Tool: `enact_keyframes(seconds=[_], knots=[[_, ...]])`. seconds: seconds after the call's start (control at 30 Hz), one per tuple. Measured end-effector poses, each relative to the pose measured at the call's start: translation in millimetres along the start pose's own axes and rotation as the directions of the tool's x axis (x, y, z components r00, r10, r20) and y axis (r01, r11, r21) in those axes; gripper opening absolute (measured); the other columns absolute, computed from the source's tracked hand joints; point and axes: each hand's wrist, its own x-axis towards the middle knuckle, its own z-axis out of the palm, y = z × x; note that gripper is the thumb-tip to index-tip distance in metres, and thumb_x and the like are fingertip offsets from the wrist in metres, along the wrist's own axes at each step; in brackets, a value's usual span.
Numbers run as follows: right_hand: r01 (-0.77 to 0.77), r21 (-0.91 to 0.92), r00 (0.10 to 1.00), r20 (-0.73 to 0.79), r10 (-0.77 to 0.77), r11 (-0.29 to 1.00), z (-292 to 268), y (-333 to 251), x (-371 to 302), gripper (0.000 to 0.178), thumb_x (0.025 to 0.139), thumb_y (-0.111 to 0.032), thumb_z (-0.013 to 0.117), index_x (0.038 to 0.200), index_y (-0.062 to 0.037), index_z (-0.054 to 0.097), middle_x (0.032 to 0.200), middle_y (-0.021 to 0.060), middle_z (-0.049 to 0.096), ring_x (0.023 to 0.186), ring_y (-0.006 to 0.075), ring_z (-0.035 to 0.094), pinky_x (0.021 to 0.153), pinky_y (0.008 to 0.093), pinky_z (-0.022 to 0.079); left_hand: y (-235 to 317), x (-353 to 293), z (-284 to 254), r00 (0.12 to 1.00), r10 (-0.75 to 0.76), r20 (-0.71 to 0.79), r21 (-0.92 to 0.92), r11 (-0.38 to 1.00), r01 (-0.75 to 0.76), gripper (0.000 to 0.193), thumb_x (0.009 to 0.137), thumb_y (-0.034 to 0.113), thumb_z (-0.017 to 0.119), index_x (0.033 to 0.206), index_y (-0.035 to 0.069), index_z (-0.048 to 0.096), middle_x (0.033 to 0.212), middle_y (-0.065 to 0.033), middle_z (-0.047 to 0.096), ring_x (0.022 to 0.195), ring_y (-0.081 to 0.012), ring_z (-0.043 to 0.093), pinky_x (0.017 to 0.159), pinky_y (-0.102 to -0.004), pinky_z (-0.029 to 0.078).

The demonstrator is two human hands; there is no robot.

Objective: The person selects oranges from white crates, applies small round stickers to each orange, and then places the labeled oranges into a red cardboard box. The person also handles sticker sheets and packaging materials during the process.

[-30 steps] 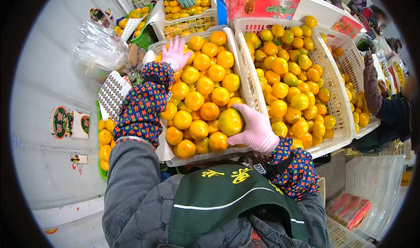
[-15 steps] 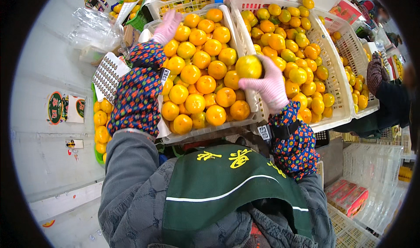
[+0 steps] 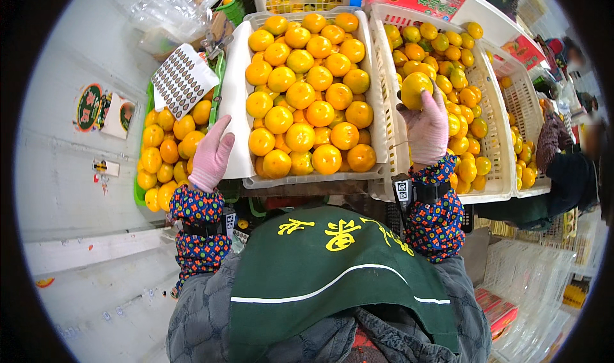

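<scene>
My right hand (image 3: 427, 131), in a pink glove with dark fingertips, grips a yellow-orange mandarin (image 3: 416, 89) over the near side of a white slatted crate (image 3: 497, 129). That crate holds many smaller, partly greenish mandarins. Left of it, a pale crate (image 3: 281, 182) lined with white paper (image 3: 238, 117) carries rows of orange mandarins (image 3: 300, 95). Beside the paper's left edge is my left hand (image 3: 213, 155), gloved in pink, its thumb and fingers apart and nothing held.
A green basket (image 3: 139, 182) of mandarins stands on the left, with a sheet of dark oval stickers (image 3: 184, 80) lying over it. Clear plastic bags (image 3: 169, 17) are heaped behind it. Another crate (image 3: 304, 1) is at the back. Another person's patterned sleeve (image 3: 551, 136) shows at far right.
My left hand has come back from the crate's far left corner to its near left side. My right hand has carried the mandarin rightward to the slatted crate. The view has shifted.
</scene>
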Motion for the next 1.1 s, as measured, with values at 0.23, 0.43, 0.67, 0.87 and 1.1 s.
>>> enact_keyframes(seconds=[0.23, 0.43, 0.67, 0.87, 1.1], knots=[[-0.097, -0.09, 0.994, 0.048, 0.101, 0.991, -4.3, 7.7, -1.1, 0.052, 0.096, -0.018, 0.065, 0.142, -0.0035, 0.046, 0.126, 0.0116, 0.062, 0.106, 0.023, 0.066, 0.08, 0.0408, 0.059, 4.1, -26.6, 1.6, 0.993, 0.049, -0.11, 0.046, 0.998, -0.044, 0.056, 0.096, 0.038, 0.064, 0.134, -0.003, 0.055, 0.13, -0.0262, 0.061, 0.123, -0.0396, 0.058, 0.105, -0.0403, 0.044], [-0.129, -0.158, 0.981, 0.123, 0.149, 0.979, -9.2, 13.6, 1.2, 0.057, 0.093, -0.013, 0.07, 0.139, 0.0065, 0.043, 0.127, 0.014, 0.061, 0.108, 0.0251, 0.066, 0.085, 0.0391, 0.059, 8.8, 20.6, -17.6, 0.98, 0.129, -0.15, -0.026, 0.991, -0.134, 0.052, 0.093, 0.028, 0.068, 0.134, -0.001, 0.056, 0.129, -0.0243, 0.062, 0.121, -0.0369, 0.06, 0.104, -0.0395, 0.046], [-0.133, -0.303, 0.99, -0.081, 0.114, 0.944, 25.9, 2.5, -6.1, 0.066, 0.085, 0.001, 0.074, 0.141, 0.0074, 0.041, 0.128, 0.0161, 0.059, 0.116, 0.0273, 0.062, 0.098, 0.0401, 0.054, 15.5, 184.1, 1.3, 0.938, 0.346, -0.008, 0.099, 0.934, -0.344, 0.053, 0.091, 0.02, 0.068, 0.14, 0.006, 0.054, 0.134, -0.0202, 0.061, 0.127, -0.0358, 0.056, 0.108, -0.0393, 0.043], [-0.018, -0.52, 0.91, 0.345, 0.23, 0.854, 71.9, -39.1, 36.3, 0.071, 0.078, -0.005, 0.081, 0.139, 0.0079, 0.047, 0.13, 0.0141, 0.06, 0.121, 0.0237, 0.058, 0.108, 0.035, 0.043, 37.3, 313.9, 77.4, 0.926, 0.226, 0.303, 0.419, 0.841, -0.342, 0.067, 0.082, 0.013, 0.073, 0.144, 0.007, 0.047, 0.145, -0.0201, 0.051, 0.131, -0.0379, 0.052, 0.112, -0.0415, 0.041], [0.303, -0.662, 0.844, 0.521, 0.129, 0.686, 75.9, 18.2, 183.3, 0.057, 0.072, 0.004, 0.08, 0.127, 0.0049, 0.062, 0.115, 0.0109, 0.07, 0.103, 0.0172, 0.064, 0.096, 0.0297, 0.049, 55.0, 330.6, 95.9, 0.955, 0.095, 0.282, 0.591, 0.767, -0.251, 0.07, 0.073, 0.016, 0.084, 0.136, 0.013, 0.054, 0.127, -0.017, 0.059, 0.123, -0.037, 0.054, 0.104, -0.0443, 0.045]])
